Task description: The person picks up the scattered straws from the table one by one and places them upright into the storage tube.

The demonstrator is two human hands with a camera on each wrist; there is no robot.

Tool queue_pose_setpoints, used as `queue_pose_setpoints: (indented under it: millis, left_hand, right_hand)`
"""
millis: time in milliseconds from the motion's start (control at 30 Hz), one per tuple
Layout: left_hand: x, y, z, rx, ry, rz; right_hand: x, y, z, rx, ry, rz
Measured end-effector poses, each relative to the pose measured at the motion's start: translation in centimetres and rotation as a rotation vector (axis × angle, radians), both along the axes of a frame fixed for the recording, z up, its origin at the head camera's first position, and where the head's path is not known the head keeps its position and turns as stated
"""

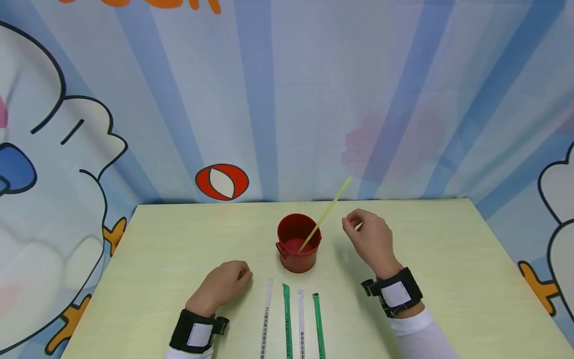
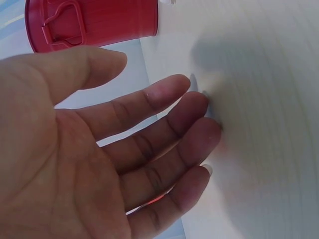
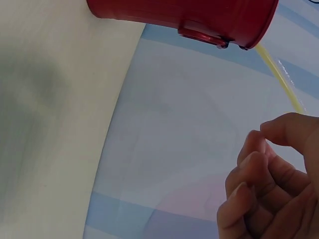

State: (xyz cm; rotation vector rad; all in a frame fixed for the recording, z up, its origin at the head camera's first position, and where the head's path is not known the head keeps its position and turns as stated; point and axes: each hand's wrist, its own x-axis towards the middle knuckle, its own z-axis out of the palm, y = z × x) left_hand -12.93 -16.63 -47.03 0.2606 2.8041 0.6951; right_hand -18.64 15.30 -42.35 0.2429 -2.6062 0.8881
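A small red bucket (image 1: pixel 298 261) stands upright on the table, with a yellow straw (image 1: pixel 331 205) leaning out over its right rim. Right of the bucket, my right hand (image 1: pixel 370 240) hovers above the table. Its fingers are loosely curled, the thumb tip close to the index finger, and nothing shows between them in the right wrist view. My left hand (image 1: pixel 223 284) rests on the table, left of the bucket, its relaxed fingers (image 2: pixel 172 134) slightly bent and holding nothing. Several wrapped straws lie in front of the bucket, including a white one (image 1: pixel 266 319) and a green one (image 1: pixel 287 319).
The pale wooden table (image 1: pixel 448 279) reaches back to a blue striped cloth backdrop (image 1: pixel 309 99) printed with cartoon figures. Another white wrapped straw (image 1: pixel 301 319) and another green one (image 1: pixel 319 324) lie towards the right of the row.
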Motion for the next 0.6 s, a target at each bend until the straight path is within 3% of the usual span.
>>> queue_pose_setpoints:
  millis: [333, 600]
  left_hand:
    - [0.2, 0.1, 0.3, 0.003, -0.013, 0.006]
    - [0.3, 0.1, 0.4, 0.001, -0.012, 0.013]
  right_hand:
    - [1.6, 0.4, -3.0, 0.104, -0.233, 0.026]
    - [2.7, 0.3, -5.3, 0.194, -0.278, 0.023]
